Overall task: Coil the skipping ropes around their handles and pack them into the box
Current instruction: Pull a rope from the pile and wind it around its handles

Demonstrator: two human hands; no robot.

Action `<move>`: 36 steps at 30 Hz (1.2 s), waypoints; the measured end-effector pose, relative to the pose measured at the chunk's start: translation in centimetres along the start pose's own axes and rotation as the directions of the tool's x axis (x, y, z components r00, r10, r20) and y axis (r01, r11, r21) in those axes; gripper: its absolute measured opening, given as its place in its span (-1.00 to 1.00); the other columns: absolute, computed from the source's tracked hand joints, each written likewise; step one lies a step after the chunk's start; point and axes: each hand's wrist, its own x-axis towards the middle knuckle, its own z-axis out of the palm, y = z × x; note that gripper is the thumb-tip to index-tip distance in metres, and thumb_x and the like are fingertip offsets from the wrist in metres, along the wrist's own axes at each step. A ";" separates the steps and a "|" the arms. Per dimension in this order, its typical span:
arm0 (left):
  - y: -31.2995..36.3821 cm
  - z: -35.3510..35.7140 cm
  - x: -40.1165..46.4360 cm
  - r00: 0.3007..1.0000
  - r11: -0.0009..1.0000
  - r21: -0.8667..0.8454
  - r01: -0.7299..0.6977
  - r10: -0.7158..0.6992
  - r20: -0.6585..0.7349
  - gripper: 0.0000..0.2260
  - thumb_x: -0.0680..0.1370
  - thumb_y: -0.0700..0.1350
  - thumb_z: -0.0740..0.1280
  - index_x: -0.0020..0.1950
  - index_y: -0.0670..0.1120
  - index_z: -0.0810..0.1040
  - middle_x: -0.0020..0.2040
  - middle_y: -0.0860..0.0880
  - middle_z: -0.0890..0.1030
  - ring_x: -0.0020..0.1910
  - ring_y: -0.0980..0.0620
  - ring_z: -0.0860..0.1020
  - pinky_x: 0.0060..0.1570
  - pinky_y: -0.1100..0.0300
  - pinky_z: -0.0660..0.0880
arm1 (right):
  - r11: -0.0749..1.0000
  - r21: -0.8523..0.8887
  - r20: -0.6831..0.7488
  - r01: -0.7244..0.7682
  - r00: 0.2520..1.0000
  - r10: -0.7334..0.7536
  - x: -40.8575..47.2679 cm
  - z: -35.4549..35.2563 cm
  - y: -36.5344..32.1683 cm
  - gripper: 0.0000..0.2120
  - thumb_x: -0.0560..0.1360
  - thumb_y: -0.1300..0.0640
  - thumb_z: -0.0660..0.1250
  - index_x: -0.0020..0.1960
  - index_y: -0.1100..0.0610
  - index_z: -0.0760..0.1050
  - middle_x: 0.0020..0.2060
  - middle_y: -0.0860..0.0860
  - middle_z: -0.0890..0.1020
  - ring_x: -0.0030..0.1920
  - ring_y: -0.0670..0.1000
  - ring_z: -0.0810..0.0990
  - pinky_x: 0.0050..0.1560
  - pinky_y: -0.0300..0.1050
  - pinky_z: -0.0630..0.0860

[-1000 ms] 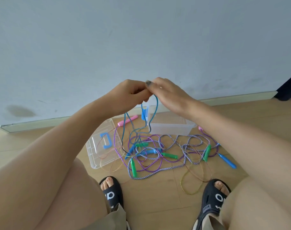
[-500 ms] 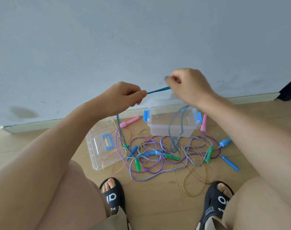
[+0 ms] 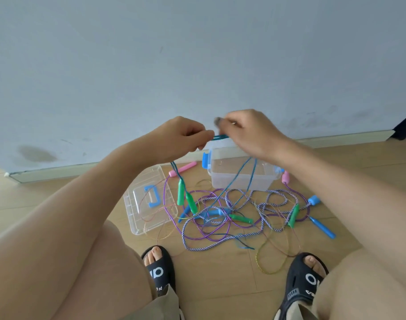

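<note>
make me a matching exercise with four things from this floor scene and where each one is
Things:
1. clear box
2. clear lid
3. blue-green rope
4. gold rope

Places:
A. flat on the floor, left of the box
B. stretched between the left hand and right hand
C. by the wall, open, behind the tangle
D. looped on the floor between the two sandals

Pairs: 1-C, 2-A, 3-B, 4-D

We see a wooden floor [image 3: 220,285] | clear box [image 3: 241,179] at 12 o'clock by the wall | its lid [image 3: 148,204] at 9 o'clock | tangled skipping ropes [image 3: 243,215] at centre | our two sandals [image 3: 159,271] at 6 o'clock.
</note>
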 end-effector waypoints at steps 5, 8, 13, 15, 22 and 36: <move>-1.2 -1.1 -0.6 0.998 0.999 -0.028 0.044 -0.045 -0.032 -0.60 0.64 0.04 0.21 -0.36 -0.08 0.38 -0.51 0.12 0.34 -0.49 0.12 0.26 -0.36 0.21 0.27 | 0.772 -0.477 -0.011 -0.421 0.881 0.473 0.9 -3.5 7.4 -0.57 0.60 0.00 0.03 -0.27 0.25 0.43 -0.19 0.22 0.66 -0.24 0.18 0.55 -0.21 -0.10 0.42; -0.8 -0.5 -0.6 1.000 0.998 -0.058 0.011 -0.012 -0.019 -0.60 0.63 0.06 0.22 -0.34 -0.12 0.38 -0.48 0.10 0.32 -0.44 0.07 0.25 -0.36 0.18 0.27 | 0.880 -0.274 0.152 -0.388 0.886 0.438 0.3 -2.5 5.3 -0.55 0.66 -0.04 -0.02 -0.04 0.30 0.44 -0.06 0.30 0.61 -0.04 0.26 0.56 -0.07 0.00 0.45; 0.4 0.6 0.1 0.999 0.998 -0.031 -0.051 0.051 0.007 -0.61 0.62 0.07 0.23 -0.40 0.02 0.49 -0.46 0.12 0.45 -0.43 0.10 0.33 -0.36 0.23 0.31 | 0.774 0.565 0.337 -0.286 0.936 0.100 -0.6 1.1 -2.5 -0.57 0.68 -0.08 0.02 0.13 0.25 0.47 -0.30 0.11 0.60 -0.38 0.04 0.56 -0.17 -0.07 0.54; 0.0 0.5 0.2 1.000 0.999 -0.020 -0.025 0.025 0.010 -0.67 0.56 0.04 0.25 -0.39 -0.01 0.46 -0.43 0.05 0.43 -0.42 0.07 0.32 -0.33 0.17 0.32 | 0.919 0.365 0.255 -0.147 0.966 0.054 -0.7 1.6 -2.4 -0.55 0.66 -0.10 0.10 -0.05 0.26 0.51 -0.48 -0.02 0.42 -0.52 -0.08 0.36 -0.38 -0.18 0.38; -1.0 -0.1 0.0 0.997 0.995 -0.084 0.061 -0.056 0.057 -0.65 0.62 0.05 0.23 -0.30 -0.10 0.44 -0.46 0.11 0.36 -0.43 0.05 0.30 -0.35 0.15 0.35 | 0.982 -0.139 0.056 -0.126 0.989 0.134 0.9 -1.6 2.3 -0.59 0.64 0.01 0.17 -0.22 0.26 0.53 -0.45 -0.06 0.47 -0.44 -0.04 0.37 -0.42 -0.21 0.25; -0.8 1.1 1.4 0.994 0.994 -0.107 0.020 -0.009 0.108 -0.68 0.63 0.05 0.22 -0.25 -0.07 0.50 -0.41 0.05 0.46 -0.37 0.04 0.54 -0.10 0.07 0.54 | 0.994 0.095 0.035 -0.054 0.998 0.051 0.0 0.2 0.6 -0.68 0.58 -0.03 0.29 -0.23 0.15 0.56 -0.47 0.06 0.50 -0.43 -0.07 0.34 -0.37 -0.18 0.26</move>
